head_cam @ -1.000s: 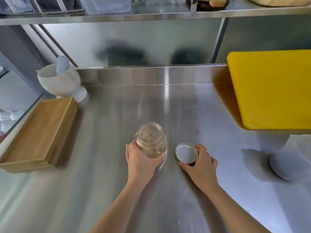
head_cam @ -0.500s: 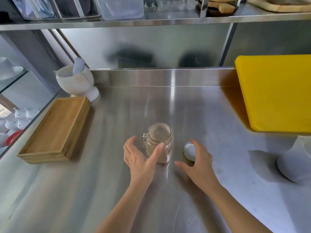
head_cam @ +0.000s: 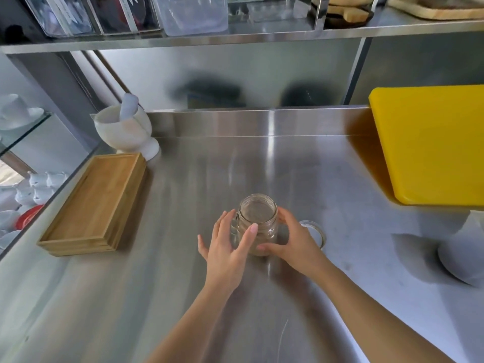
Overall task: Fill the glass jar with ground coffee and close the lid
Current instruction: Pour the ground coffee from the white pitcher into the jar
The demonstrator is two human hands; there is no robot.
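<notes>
Two bare hands at the middle of the steel table, cupped round one glass jar. Left hand spread open, fingers fanned, thumb laid up the near face of the glass, the other fingers just beside the jar's left side; hard to tell whether those touch. Right hand curved round the jar's right side, thumb low across its base, fingertips at its shoulder; loosely wrapped, not clenched, firmness of grip not to be judged. Jar upright, mouth open, no lid on it; inside, a pale brownish tint, whether contents or reflection not clear. A small glass handle on its left side, half hidden by the left hand. One round lid flat on the table just right of the jar, mostly covered by the right hand, only its far rim showing. Further out: one wooden tray at left, one white mortar behind it with one pestle standing in it. One yellow cutting board at right, cut off by the edge. One white object at lower right, blurred and cropped, not identifiable. Above, one shelf with clear containers, contents indistinct. Off the table's left edge, blurred white crockery.
</notes>
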